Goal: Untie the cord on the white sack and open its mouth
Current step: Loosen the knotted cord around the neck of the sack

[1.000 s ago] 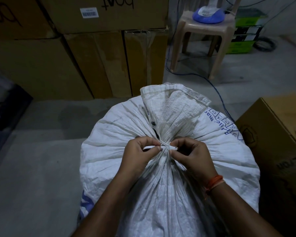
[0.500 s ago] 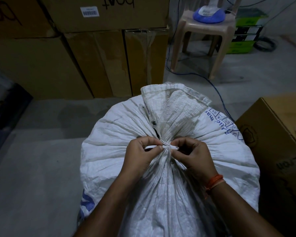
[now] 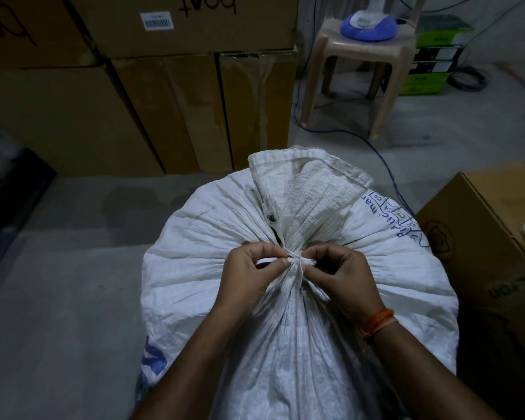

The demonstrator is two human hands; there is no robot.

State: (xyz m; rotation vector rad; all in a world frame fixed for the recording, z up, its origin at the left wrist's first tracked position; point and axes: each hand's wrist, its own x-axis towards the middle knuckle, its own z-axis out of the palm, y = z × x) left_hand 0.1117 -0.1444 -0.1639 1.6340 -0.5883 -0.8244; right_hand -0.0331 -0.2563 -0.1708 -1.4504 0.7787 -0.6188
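A full white woven sack with blue print stands on the floor right in front of me. Its neck is gathered and bound by a flat white cord, and the loose mouth flap stands up behind the knot. My left hand pinches one strand of the cord just left of the knot. My right hand, with an orange band at the wrist, pinches the cord end on the knot's right side. The knot looks tied.
Stacked cardboard boxes stand behind the sack. A beige plastic stool carries a blue object at the back right, with a blue cable on the floor. Another cardboard box sits close on the right. Grey floor lies to the left.
Both hands stay at the knot. The fingers have shifted slightly and a bit more of the white cord shows between them.
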